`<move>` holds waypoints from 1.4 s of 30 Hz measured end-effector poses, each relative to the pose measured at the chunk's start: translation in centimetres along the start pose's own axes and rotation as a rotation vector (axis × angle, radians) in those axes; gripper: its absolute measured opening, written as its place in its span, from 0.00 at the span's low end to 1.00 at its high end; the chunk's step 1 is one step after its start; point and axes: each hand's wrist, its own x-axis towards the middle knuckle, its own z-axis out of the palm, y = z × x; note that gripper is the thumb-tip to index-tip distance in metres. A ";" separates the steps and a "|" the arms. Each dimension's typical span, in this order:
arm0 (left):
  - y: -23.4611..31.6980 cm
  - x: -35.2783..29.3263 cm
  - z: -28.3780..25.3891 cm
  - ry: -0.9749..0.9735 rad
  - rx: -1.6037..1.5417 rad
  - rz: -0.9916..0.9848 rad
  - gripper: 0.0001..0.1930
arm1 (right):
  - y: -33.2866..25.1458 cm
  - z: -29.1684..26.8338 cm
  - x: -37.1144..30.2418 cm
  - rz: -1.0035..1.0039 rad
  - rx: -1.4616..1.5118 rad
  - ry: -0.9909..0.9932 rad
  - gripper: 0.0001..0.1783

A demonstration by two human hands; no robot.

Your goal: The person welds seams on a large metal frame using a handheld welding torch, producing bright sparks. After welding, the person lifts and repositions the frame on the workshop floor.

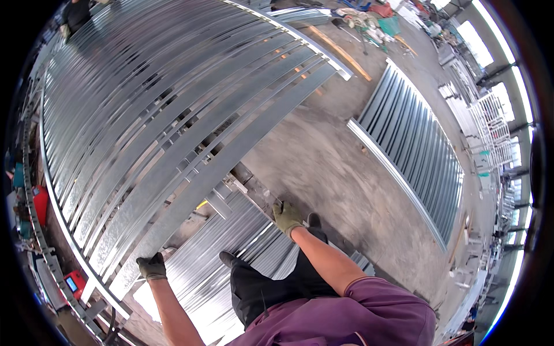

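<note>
A large frame of parallel grey metal slats fills the left and middle of the view. My left hand (152, 267), in a dark-palmed glove, is closed on the edge of the nearest slat (196, 199), close to its lower-left end. That end lies by a long pale rail (64, 216); a similar rail (294, 37) crosses the far end. My right hand (287, 218), in an olive glove, is out in front of my right leg, away from the slats. Its fingers are curled, and whatever they may hold is too small to make out.
Shiny metal profiles (210, 254) lie stacked low beside my feet. Another slatted metal panel (412, 144) rests on the concrete floor to the right. A wooden strip (340, 53) lies beyond the frame. A red machine (74, 284) stands at left; another person (76, 16) is at far left.
</note>
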 end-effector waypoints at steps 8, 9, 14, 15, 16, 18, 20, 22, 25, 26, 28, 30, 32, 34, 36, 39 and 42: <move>-0.9 -3.5 -0.4 0.138 -0.122 0.119 0.33 | 8.3 -2.4 9.3 -0.388 0.421 -0.511 0.35; -4.3 -6.1 2.4 0.200 0.039 0.282 0.31 | 11.3 -2.3 12.6 -0.413 0.468 -0.542 0.35; -24.6 -17.9 9.0 0.419 1.190 0.733 0.36 | 20.3 -12.9 25.8 0.127 0.869 -0.714 0.33; -30.3 -20.2 13.8 0.466 1.383 0.776 0.41 | 23.9 -14.8 28.9 0.215 0.978 -0.689 0.35; -34.1 -24.5 19.6 0.354 1.477 0.655 0.50 | 26.4 -17.6 31.3 0.230 0.942 -0.649 0.37; -38.9 -28.9 22.9 0.309 1.562 0.660 0.52 | 29.2 -22.5 34.6 0.262 0.929 -0.639 0.39; -42.9 -27.8 20.4 0.313 2.036 0.771 0.47 | 29.8 -26.0 36.2 0.271 0.976 -0.667 0.40; -44.8 -30.5 25.0 0.301 1.654 0.465 0.39 | 30.0 -30.1 38.1 0.231 1.062 -0.635 0.41; -46.7 -30.9 22.5 0.426 1.751 0.782 0.33 | 23.7 -32.4 37.0 0.149 1.093 -0.721 0.42; -46.5 -30.6 23.6 0.392 1.710 0.729 0.31 | 21.9 -32.4 37.4 0.121 1.125 -0.751 0.43; -45.0 -30.7 25.3 0.331 1.627 0.621 0.29 | 17.9 -31.7 37.6 0.066 1.179 -0.827 0.44; -42.9 -30.7 25.8 0.402 1.457 0.545 0.32 | 13.2 -31.2 36.6 0.085 1.218 -0.827 0.45; -41.2 -28.7 24.2 0.634 1.223 0.569 0.34 | 9.4 -30.5 36.2 0.090 1.250 -0.868 0.48; -37.5 -24.0 21.9 0.712 0.938 0.600 0.40 | 7.3 -29.7 37.5 0.087 1.285 -0.912 0.51; -31.2 -20.6 18.6 0.544 0.468 0.308 0.37 | 5.1 -29.5 38.0 0.124 1.288 -0.874 0.54; -24.7 -15.2 17.6 0.569 -0.104 0.339 0.48 | 2.2 -29.5 40.3 0.236 1.297 -0.739 0.58; -19.2 -7.8 15.1 0.535 -0.269 0.310 0.54 | -0.9 -30.5 42.1 0.268 1.370 -0.589 0.59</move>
